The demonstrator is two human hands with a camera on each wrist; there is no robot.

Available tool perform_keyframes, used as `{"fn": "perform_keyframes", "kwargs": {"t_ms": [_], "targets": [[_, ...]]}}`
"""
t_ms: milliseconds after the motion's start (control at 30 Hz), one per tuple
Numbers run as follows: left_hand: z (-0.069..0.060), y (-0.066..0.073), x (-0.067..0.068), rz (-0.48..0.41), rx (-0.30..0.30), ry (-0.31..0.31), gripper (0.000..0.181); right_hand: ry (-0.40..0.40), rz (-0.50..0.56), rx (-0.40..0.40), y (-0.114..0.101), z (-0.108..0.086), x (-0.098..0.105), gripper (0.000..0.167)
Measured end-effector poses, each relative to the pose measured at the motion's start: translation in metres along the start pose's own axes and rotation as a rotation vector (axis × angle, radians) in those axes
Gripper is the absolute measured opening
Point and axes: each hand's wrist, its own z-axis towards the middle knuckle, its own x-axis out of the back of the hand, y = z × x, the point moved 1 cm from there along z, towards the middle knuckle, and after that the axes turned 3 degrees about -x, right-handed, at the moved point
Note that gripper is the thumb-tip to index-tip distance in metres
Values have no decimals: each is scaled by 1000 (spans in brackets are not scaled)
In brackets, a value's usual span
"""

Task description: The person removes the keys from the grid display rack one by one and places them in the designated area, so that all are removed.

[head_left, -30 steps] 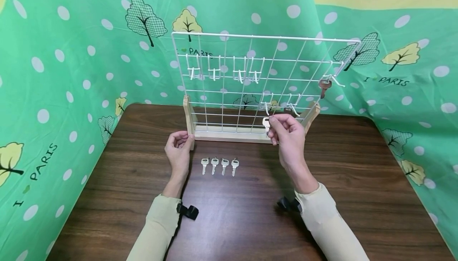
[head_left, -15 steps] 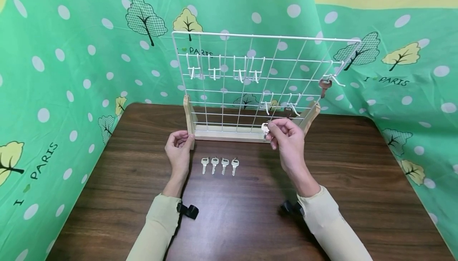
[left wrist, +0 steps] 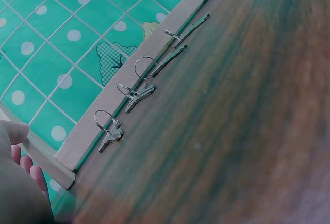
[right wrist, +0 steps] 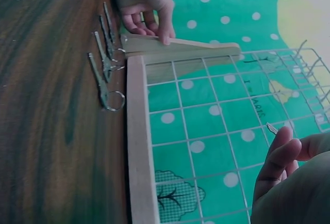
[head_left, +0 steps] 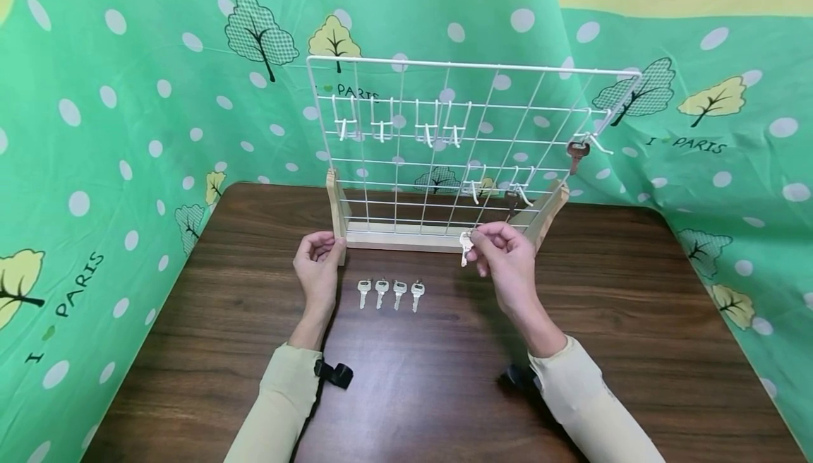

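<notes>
My right hand (head_left: pixel 511 262) pinches a silver key (head_left: pixel 466 248) by its head, blade hanging down, in front of the rack's lower bar. In the right wrist view only a small tip of that key (right wrist: pixel 271 128) shows past the fingers. My left hand (head_left: pixel 317 269) grips the wooden side support (head_left: pixel 336 209) at the left of the white wire grid rack (head_left: pixel 422 188), thumb on its near edge. Several silver keys (head_left: pixel 399 294) with rings lie in a row on the table before the rack; their rings (left wrist: pixel 104 121) show in the left wrist view.
White hooks (head_left: pixel 381 130) hang along the grid's upper left, with others (head_left: pixel 473 191) lower right. A brownish key (head_left: pixel 576 157) hangs on the far right hook, and a dark key (head_left: pixel 512 200) hangs lower. Behind the brown table (head_left: pixel 635 322) is a green dotted cloth (head_left: pixel 152 82).
My right hand has moved down and slightly left with the key, away from the lower hooks. The left hand keeps its grip on the support.
</notes>
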Motion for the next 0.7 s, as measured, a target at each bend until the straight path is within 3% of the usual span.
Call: {"fn": "perform_keyframes", "kwargs": {"t_ms": [700], "targets": [[0,0,0,2,3,-2,23,-40,-85,-77,23,-6,6,14]]}}
